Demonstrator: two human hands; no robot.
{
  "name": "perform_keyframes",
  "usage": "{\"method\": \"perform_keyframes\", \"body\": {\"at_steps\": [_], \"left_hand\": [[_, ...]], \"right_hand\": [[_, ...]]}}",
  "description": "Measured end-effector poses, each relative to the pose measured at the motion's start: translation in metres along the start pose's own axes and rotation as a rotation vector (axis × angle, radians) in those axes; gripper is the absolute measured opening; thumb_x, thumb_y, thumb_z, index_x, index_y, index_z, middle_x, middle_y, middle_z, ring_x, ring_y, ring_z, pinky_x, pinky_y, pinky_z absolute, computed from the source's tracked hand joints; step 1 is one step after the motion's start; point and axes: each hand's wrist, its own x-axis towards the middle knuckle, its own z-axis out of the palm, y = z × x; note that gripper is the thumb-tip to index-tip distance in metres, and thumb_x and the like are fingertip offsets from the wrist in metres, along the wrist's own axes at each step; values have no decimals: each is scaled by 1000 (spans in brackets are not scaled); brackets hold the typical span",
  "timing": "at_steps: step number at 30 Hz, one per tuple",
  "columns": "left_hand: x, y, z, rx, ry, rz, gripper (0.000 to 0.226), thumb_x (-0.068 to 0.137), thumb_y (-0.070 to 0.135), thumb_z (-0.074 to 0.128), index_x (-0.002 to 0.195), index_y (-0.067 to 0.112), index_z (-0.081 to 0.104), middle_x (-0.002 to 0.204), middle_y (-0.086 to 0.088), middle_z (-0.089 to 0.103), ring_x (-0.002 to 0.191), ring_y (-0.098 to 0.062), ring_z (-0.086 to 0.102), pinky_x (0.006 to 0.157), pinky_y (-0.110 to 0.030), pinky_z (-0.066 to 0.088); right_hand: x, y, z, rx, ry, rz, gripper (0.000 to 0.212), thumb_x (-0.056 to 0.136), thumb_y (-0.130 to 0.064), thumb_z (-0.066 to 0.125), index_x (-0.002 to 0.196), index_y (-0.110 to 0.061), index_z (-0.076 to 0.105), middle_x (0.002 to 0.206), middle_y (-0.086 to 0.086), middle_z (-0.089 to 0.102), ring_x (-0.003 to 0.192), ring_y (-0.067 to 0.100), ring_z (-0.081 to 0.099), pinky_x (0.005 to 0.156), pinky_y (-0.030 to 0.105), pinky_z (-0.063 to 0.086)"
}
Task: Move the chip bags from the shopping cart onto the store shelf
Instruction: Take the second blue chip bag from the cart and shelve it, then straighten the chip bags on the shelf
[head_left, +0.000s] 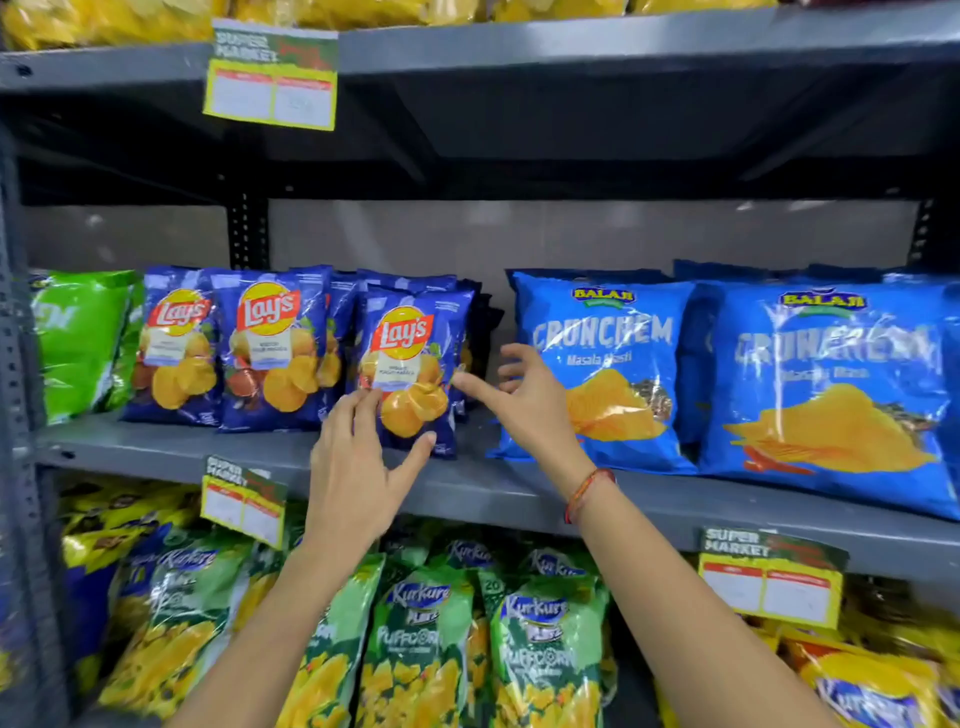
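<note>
Nearest, on the lower shelf, green Kurkure bags (415, 639) stand packed below the two forearms. Above them runs the grey metal shelf (156, 441) of a store rack, with a yellow price tag (243, 504) hanging on its front edge. The left hand (358, 467) is spread wide, its fingertips touching the lower front of a blue Lay's bag (410, 364); the thumb is near the bag's bottom corner. The right hand (524, 395), with a red thread on the wrist, is open too, its forefinger at the bag's right edge. This bag stands upright, long axis vertical, logo facing outward. Further left are more Lay's bags (265, 353); right, the Balaji bags (602, 364) lean back.
</note>
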Motion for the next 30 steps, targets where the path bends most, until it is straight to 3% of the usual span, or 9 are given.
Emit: {"method": "perform_keyframes", "body": {"at_steps": [4, 8, 10, 12, 14, 19, 21, 27, 30], "left_hand": [[-10, -27, -7, 229, -193, -121, 94, 78, 70, 37, 145, 6, 20, 153, -13, 27, 141, -25, 22, 112, -49, 21], [-16, -38, -9, 264, -308, -147, 105, 69, 79, 18, 146, 7, 18, 154, -10, 27, 143, -22, 17, 116, -51, 10], [-18, -39, -9, 288, -323, -131, 104, 68, 79, 14, 145, 8, 22, 153, -8, 28, 144, -20, 15, 116, -53, 6], [-20, -38, -9, 335, -318, -104, 104, 70, 81, 9, 142, 9, 29, 152, -6, 32, 144, -18, 16, 114, -56, 4], [-22, -39, -10, 380, -308, -74, 108, 68, 84, 1, 140, 11, 34, 150, -3, 35, 143, -17, 18, 114, -57, 2], [-22, -44, -12, 409, -277, -7, 116, 59, 83, -13, 138, 15, 37, 148, -1, 39, 142, -15, 22, 116, -49, 1], [-22, -45, -12, 402, -272, 3, 111, 63, 83, -7, 138, 14, 38, 147, -2, 40, 141, -16, 24, 117, -46, 1], [-25, -48, -10, 399, -243, 27, 100, 70, 77, 2, 136, 13, 39, 145, -5, 43, 140, -18, 27, 117, -43, 5], [-25, -50, -8, 390, -223, 34, 96, 72, 75, 5, 135, 11, 41, 143, -6, 45, 138, -19, 30, 117, -42, 9]], "right_hand": [[14, 8, 31, -43, -291, 152, 87, 68, -49, 80, 137, -14, 39, 112, -4, 50, 109, 18, 54, 83, 25, 39], [27, 20, 47, 88, -486, 311, 45, 71, -32, 83, 104, -23, 53, 92, -20, 56, 82, -6, 53, 64, 11, 43], [32, 21, 51, 141, -542, 360, 55, 71, -24, 83, 117, -15, 54, 103, -11, 63, 91, 1, 57, 72, 18, 46], [36, 23, 54, 160, -546, 384, 82, 69, -18, 84, 138, -5, 42, 135, 6, 57, 120, 19, 54, 97, 33, 47], [36, 23, 59, 189, -512, 362, 90, 67, -12, 85, 143, -3, 36, 144, 11, 49, 130, 25, 48, 108, 35, 39], [32, 21, 73, 126, -410, 270, 99, 64, -16, 87, 145, -5, 32, 148, 11, 44, 136, 26, 41, 112, 39, 36], [32, 19, 78, 53, -351, 209, 99, 64, -22, 88, 145, -5, 34, 148, 12, 42, 139, 28, 36, 114, 40, 33], [31, 19, 87, -125, -263, 28, 70, 68, -30, 85, 125, -4, 54, 128, 15, 61, 122, 31, 53, 94, 32, 42], [30, 22, 87, -146, -273, 7, 68, 70, -32, 83, 125, -7, 54, 127, 13, 62, 121, 30, 54, 98, 35, 44]]}}
